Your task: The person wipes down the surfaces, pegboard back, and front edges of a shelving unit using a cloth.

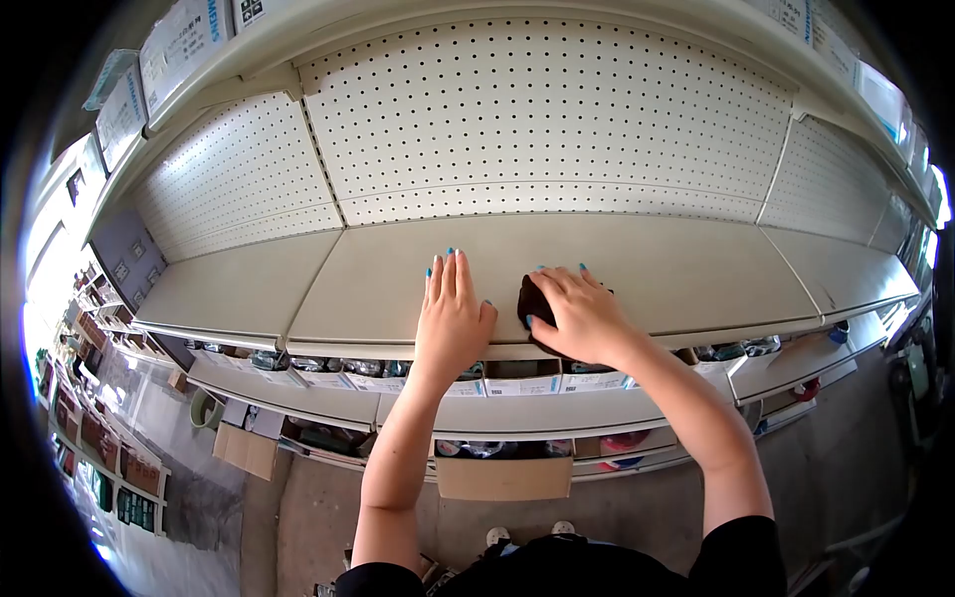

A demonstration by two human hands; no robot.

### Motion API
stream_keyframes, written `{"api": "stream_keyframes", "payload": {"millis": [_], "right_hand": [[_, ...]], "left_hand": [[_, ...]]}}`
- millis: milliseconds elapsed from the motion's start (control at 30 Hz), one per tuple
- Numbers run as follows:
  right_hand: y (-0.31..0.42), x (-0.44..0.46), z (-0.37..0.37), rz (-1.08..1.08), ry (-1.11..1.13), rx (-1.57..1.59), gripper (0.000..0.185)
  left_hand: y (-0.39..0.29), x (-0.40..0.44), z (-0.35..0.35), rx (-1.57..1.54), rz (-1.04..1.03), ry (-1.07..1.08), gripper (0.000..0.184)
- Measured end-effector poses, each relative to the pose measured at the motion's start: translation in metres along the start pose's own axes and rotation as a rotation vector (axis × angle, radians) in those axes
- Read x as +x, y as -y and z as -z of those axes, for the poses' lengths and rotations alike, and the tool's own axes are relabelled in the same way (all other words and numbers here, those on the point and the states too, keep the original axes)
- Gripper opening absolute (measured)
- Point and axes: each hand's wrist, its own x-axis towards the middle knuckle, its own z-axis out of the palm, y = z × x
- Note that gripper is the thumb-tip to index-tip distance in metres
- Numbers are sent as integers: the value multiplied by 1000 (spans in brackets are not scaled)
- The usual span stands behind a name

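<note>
My left hand lies flat on the cream metal shelf, near its front edge, with the fingers stretched forward and nothing in it. To its right, my right hand presses a dark cloth against the same shelf. The thumb and fingers rest over the cloth, which shows mainly on the hand's left side. Part of the cloth is hidden under the palm.
A perforated back panel rises behind the shelf. Overhead, an upper shelf edge curves across, with white boxes at the left. Below are open boxes of packed goods and a cardboard flap.
</note>
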Motion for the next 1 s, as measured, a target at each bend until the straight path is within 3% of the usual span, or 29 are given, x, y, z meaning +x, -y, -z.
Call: {"api": "stream_keyframes", "payload": {"millis": [267, 400, 600, 700, 900, 1000], "right_hand": [[-51, 69, -11, -249, 199, -33, 61], [-46, 85, -13, -190, 246, -14, 58], [8, 53, 0, 198, 238, 72, 66], [33, 34, -6, 325, 141, 97, 59], [6, 7, -8, 235, -32, 137, 57], [-28, -14, 8, 119, 19, 98, 59]], "left_hand": [[0, 1, 2, -17, -32, -59, 58], [-1, 4, 8, -130, -30, -125, 53], [-1, 3, 10, -257, -25, -212, 49], [0, 3, 9, -225, -4, -187, 49], [3, 0, 6, -108, -26, -141, 48], [0, 0, 10, -48, -51, -117, 47]]}}
